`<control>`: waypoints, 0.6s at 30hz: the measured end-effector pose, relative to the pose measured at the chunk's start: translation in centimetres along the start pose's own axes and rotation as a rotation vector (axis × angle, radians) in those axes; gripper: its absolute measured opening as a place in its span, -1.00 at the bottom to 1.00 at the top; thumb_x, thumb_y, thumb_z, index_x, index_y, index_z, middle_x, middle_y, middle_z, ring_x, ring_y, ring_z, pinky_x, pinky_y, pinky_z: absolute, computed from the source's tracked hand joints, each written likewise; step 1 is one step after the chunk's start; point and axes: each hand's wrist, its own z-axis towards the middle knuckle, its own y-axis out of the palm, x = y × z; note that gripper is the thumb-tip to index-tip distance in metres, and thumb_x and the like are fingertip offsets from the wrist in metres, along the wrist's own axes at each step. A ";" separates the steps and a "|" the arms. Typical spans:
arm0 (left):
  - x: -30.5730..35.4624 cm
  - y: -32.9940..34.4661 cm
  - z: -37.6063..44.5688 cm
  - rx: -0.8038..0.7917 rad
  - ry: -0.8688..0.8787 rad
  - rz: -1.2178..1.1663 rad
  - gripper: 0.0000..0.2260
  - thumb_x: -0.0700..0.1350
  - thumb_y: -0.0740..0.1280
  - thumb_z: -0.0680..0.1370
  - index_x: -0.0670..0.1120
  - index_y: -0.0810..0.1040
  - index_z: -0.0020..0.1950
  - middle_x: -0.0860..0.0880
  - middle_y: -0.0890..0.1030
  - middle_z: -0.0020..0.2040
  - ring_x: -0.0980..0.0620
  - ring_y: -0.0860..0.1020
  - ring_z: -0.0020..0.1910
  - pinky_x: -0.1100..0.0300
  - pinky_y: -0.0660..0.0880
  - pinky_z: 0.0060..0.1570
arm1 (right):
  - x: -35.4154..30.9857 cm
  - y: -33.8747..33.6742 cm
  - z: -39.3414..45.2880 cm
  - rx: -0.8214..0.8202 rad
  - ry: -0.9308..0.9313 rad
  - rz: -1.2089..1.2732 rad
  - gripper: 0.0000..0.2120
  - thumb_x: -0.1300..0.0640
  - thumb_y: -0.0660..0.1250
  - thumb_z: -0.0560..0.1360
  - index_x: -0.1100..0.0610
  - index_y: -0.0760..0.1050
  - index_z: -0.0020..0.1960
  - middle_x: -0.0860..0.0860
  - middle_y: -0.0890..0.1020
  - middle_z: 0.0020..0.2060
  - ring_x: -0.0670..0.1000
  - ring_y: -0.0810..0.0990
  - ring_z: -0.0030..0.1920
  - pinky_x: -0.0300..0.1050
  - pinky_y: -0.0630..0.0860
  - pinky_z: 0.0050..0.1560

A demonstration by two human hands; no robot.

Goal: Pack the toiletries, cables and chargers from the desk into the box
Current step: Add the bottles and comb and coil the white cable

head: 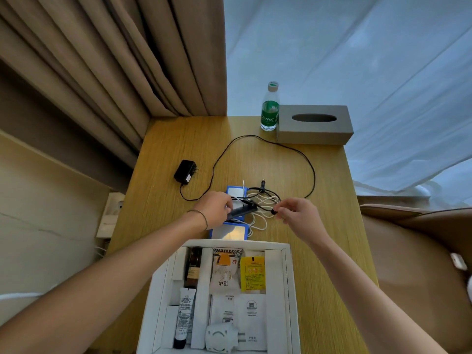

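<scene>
over a wooden bench (319,226), the left hand (217,208) presses down a dark flat device (242,210), likely to steady it, while the right hand (293,213) pinches the end of a black cable (313,172), seemingly to free it from the white cable (260,215) tangled beside it. the black charger (185,172) lies apart, unpacked. the box (287,290) at the near edge already holds toiletries. a bottle (270,108) and tissue box (314,123) stand well clear.
</scene>
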 end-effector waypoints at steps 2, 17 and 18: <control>-0.2 -0.4 -0.6 0.022 0.005 -0.061 -0.81 -0.17 0.26 0.62 -0.01 0.68 0.03 0.08 0.62 -0.13 0.12 0.54 -0.21 0.24 0.46 -0.26 | 0.2 0.2 0.6 -0.002 0.006 -0.002 -0.86 0.21 0.33 0.59 0.09 0.67 -0.02 -0.01 0.72 -0.22 0.14 0.69 -0.15 0.17 0.66 -0.02; -0.3 -0.2 -3.7 0.096 -0.086 -0.078 -0.90 -0.03 0.27 0.61 0.05 0.58 -0.03 0.15 0.55 -0.26 0.15 0.51 -0.32 0.21 0.36 -0.39 | 1.9 4.4 8.7 -0.034 -0.087 -0.564 -0.60 0.30 0.33 0.51 0.02 0.56 0.30 0.00 0.68 0.14 0.00 0.64 -0.10 -0.11 0.61 -0.19; -0.4 -0.3 -3.8 0.097 -0.086 -0.070 -0.90 -0.05 0.27 0.61 0.05 0.58 -0.03 0.15 0.55 -0.26 0.15 0.51 -0.32 0.21 0.37 -0.39 | 2.0 4.7 9.0 -0.053 -0.089 -0.618 -0.61 0.29 0.33 0.50 0.02 0.57 0.28 0.00 0.68 0.11 0.00 0.64 -0.10 -0.10 0.63 -0.20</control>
